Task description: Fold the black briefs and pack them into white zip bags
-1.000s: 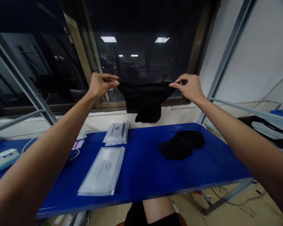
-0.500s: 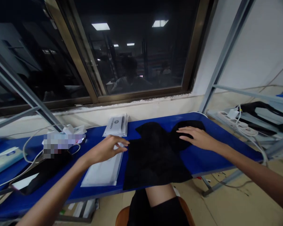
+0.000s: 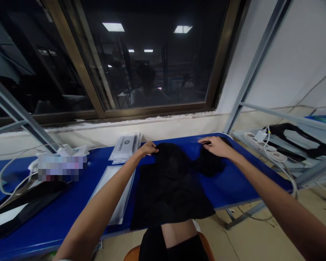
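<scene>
Compared with one second ago, we're no longer holding the black cloth (image 3: 174,190) up in front of the window (image 3: 152,94); it's now lying spread on the blue table (image 3: 241,185), with its lower edge overhanging the near side above our lap. Versus half a second ago, the cloth is staying roughly put, and our left hand (image 3: 149,148) is now sitting farther forward, off the lower plastic bag (image 3: 104,178) and up at the cloth's upper left edge. Our right hand (image 3: 216,145) is staying over the smaller black piece (image 3: 211,163), just right of the cloth.

Pose: we're reaching forward with both arms, elbows out wide, forearms angling inward. Left fingers are curling, tips meeting at the cloth's edge; we can't tell whether they're pinching fabric or only touching it. Left forearm is crossing over the lower bag and hiding part of it. Right hand is hanging loose, back up, fingers extending leftward and gripping nothing we can see; we can't tell whether the palm is touching the smaller piece.

Around us: the printed bag stack (image 3: 125,146) is lying beyond the lower bag, left of the left hand. A power strip (image 3: 278,154) is resting on the shelf at far right.
</scene>
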The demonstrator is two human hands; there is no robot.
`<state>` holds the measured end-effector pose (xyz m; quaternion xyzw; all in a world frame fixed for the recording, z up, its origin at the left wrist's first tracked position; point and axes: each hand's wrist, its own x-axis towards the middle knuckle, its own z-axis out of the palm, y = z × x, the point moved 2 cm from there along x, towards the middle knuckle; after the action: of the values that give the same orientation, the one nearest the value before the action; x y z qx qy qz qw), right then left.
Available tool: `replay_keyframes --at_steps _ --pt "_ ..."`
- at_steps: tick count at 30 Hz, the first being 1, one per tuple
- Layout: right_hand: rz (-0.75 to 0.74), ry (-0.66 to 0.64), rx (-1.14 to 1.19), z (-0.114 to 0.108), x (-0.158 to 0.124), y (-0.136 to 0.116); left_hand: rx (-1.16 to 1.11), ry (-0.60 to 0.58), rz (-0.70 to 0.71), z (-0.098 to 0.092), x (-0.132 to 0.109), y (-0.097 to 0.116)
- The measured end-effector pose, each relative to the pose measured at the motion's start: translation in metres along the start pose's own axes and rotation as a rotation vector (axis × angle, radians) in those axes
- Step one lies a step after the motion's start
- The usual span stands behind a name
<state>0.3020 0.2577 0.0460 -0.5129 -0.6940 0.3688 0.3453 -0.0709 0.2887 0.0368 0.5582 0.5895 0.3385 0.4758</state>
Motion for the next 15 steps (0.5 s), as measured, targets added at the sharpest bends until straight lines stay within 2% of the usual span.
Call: replay_keyframes --at_steps 4,6,8,12,15 --pt "0.145 -0.059 0.163 0.071 0.037 -0.016 -0.149 -0.100 -0.081 0.000 -0.005 -0.004" --pt "0.197 -0.086 0.217 0.094 0.050 -0.015 -0.238 -0.108 -0.081 -0.002 -0.009 -0.008" --pt "0.217 -0.107 0.286 0.104 0.054 -0.011 -0.311 -0.066 -0.070 -0.007 -0.012 -0.013" --pt "0.190 -0.095 0.442 0.101 0.044 -0.002 -0.416 0.057 -0.008 -0.014 -0.015 -0.023" --pt "0.159 -0.065 0.540 0.100 0.036 0.001 -0.466 0.063 0.038 -0.010 -0.019 -0.025"
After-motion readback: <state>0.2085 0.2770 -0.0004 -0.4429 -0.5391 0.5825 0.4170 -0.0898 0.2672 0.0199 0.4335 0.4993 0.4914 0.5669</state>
